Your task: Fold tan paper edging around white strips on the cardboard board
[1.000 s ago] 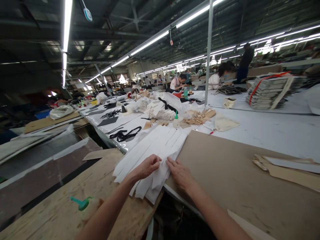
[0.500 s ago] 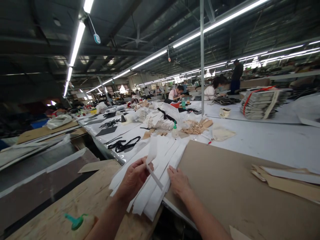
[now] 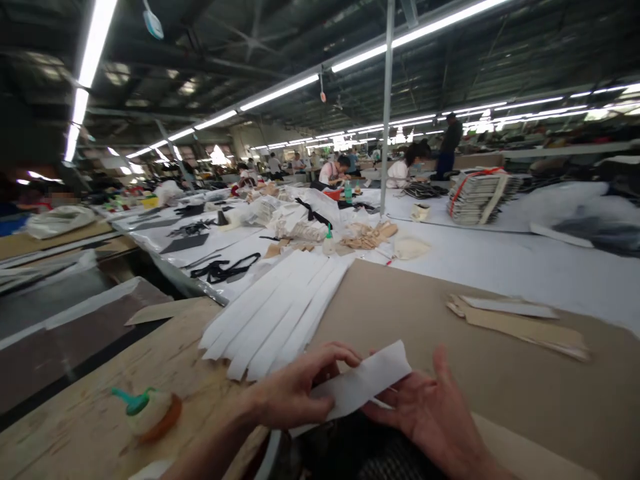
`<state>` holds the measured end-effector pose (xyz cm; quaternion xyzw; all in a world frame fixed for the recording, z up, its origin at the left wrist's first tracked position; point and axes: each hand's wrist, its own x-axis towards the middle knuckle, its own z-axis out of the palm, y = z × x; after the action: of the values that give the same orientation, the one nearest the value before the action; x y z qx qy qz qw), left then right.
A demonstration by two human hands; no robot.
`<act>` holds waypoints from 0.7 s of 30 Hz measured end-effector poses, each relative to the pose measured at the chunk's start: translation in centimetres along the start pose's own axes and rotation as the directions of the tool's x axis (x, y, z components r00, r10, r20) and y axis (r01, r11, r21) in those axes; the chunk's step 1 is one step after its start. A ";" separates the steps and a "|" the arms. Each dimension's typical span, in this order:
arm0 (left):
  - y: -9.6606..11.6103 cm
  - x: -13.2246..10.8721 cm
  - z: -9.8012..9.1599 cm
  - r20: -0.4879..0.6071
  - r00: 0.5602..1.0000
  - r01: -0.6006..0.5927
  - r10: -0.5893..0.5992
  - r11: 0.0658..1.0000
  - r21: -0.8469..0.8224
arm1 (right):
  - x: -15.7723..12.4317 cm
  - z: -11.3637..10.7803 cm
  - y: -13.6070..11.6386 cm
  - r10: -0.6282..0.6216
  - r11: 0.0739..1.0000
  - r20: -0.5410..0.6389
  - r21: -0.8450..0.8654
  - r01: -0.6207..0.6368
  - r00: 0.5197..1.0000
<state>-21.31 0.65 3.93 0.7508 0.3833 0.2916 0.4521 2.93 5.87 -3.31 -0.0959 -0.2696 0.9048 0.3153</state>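
Observation:
My left hand (image 3: pixel 305 390) grips a white strip (image 3: pixel 367 379) between thumb and fingers, low in front of my body. The strip slants up to the right. Its far end rests over the fingers of my right hand (image 3: pixel 425 407), which is palm up with the thumb raised and the fingers apart. Beyond my hands a fanned row of white strips (image 3: pixel 277 307) lies overlapping across the wooden board and the white table. Whether they are paper or fabric I cannot tell.
A glue bottle with a green nozzle (image 3: pixel 143 407) leans at the lower left. Brown board (image 3: pixel 390 300) covers the table on the right, with tan and white pieces (image 3: pixel 520 323) on it. Black straps (image 3: pixel 225 267) and scraps lie farther back. Other people (image 3: pixel 334 172) work beyond.
Both hands have come away from the row of strips, toward my body and to the right. The left brought one strip along; the right turned palm up. The view has shifted right.

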 end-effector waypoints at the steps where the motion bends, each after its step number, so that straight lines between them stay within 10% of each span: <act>1: 0.0 0.4 0.7 0.065 0.998 0.015 -0.015 1.000 0.012 | -1.9 -0.4 -0.4 -0.010 1.000 -0.025 -0.007 0.010 1.000; 8: 0.8 4.2 4.7 0.309 0.949 0.038 -0.060 0.996 0.078 | -10.9 -1.4 -1.5 -0.197 0.852 -0.426 -0.520 -0.061 0.883; 13: 2.4 6.8 7.4 0.492 0.847 0.125 -0.199 0.976 0.180 | -15.1 -2.6 -1.2 -0.317 0.794 -0.545 -0.600 -0.097 0.777; 21: 1.6 8.7 10.9 0.568 0.764 0.202 -0.305 0.950 0.237 | -21.1 -5.7 0.0 -0.228 0.747 -0.602 -0.612 -0.259 0.766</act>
<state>-7.59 2.50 1.55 0.7792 0.3415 -0.0562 0.5225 21.36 -4.83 -8.02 -0.5076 -0.4474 0.6611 0.3244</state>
